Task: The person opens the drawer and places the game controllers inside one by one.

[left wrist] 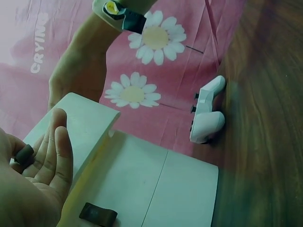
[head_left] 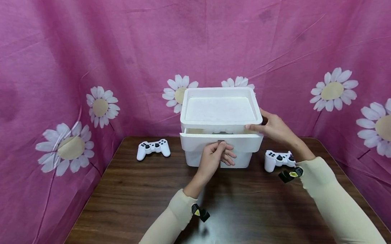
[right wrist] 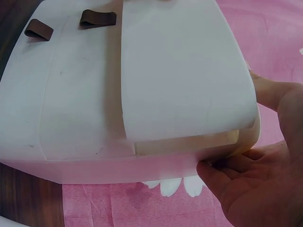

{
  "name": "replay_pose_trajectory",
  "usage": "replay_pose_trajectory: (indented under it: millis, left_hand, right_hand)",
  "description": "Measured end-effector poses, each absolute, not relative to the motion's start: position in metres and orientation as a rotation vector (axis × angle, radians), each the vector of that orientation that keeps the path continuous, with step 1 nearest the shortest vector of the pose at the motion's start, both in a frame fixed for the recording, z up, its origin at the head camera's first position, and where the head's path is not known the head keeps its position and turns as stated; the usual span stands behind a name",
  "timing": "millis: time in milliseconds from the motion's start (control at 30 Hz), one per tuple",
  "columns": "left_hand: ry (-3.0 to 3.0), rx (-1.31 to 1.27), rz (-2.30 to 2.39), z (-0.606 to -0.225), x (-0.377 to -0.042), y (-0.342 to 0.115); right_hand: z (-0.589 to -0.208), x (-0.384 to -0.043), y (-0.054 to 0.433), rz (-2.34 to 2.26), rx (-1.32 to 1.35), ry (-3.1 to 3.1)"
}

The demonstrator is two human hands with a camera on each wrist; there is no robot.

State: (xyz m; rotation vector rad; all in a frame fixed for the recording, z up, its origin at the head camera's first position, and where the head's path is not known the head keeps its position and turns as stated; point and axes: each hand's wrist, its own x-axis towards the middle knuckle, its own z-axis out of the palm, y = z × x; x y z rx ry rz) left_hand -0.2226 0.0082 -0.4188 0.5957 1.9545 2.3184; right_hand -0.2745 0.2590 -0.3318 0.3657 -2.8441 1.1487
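A white drawer box (head_left: 222,110) with a tray-like top stands near the back of the table. Its upper drawer (head_left: 199,142) is pulled partly out, leaving a gap below the top. My left hand (head_left: 213,159) is at the drawer's front, pinching its dark pull tab (left wrist: 23,154) between thumb and fingers. Another dark tab (left wrist: 98,215) shows on the drawer below. With my right hand (head_left: 274,128) I grip the box's right side near the top, thumb on the front corner; some of those fingertips are hidden. What the open drawer contains cannot be seen.
One white game controller (head_left: 153,148) lies left of the box. Another controller (head_left: 278,159) is on the right, under my right forearm. The dark wooden table (head_left: 137,210) backs onto a pink curtain (head_left: 141,41) with daisies.
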Motion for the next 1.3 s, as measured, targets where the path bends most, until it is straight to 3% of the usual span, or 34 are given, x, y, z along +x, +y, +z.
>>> replay_pose_trajectory:
  millis: [600, 1300]
  left_hand:
    - [1.99, 0.492, 2.325, -0.416, -0.253, 0.012]
    - [2.026, 0.472, 2.227, -0.414, -0.256, 0.003]
  right_hand:
    - [-0.332, -0.274, 0.258, 1.253, 0.334, -2.828]
    - [-0.334, -0.273, 0.257, 1.279, 0.353, -2.81]
